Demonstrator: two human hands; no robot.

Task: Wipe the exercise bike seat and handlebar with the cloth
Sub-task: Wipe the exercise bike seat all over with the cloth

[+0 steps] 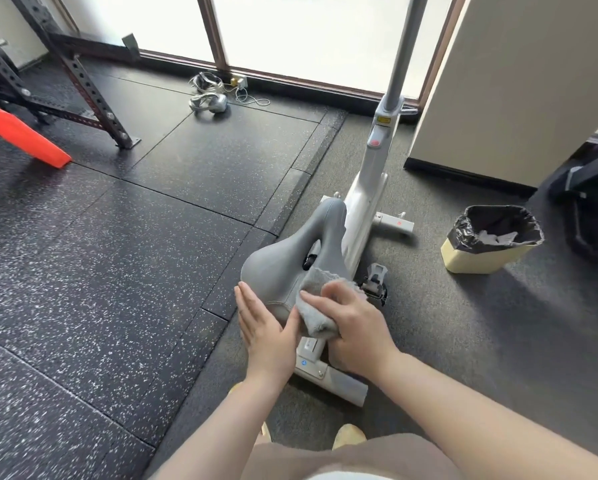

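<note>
Right hand (351, 320) gripping bunched grey cloth (316, 301), pressed on rear of grey bike saddle (283, 268). Left hand (266, 323) flat, fingers extended, against saddle's rear-left edge, just beside the cloth.

Location type: gym or fitness room, identified by the following fixtures; floor of black rubber tiles (124, 258) flecked white, with visible seams, bordered on the right by dark carpet (463, 323); a perforated steel rack frame (93, 95) at upper left, bolted at its foot; an orange pad (23, 138) lying beside that frame; a white exercise bike (366, 202) with grey seat (283, 268) standing on the carpet; a lined waste bin (491, 240) near a beige wall panel (519, 88); full-height windows (308, 32) with dark frames along the far side; cables and a grey headset (209, 102) on the floor below the glass.
</note>
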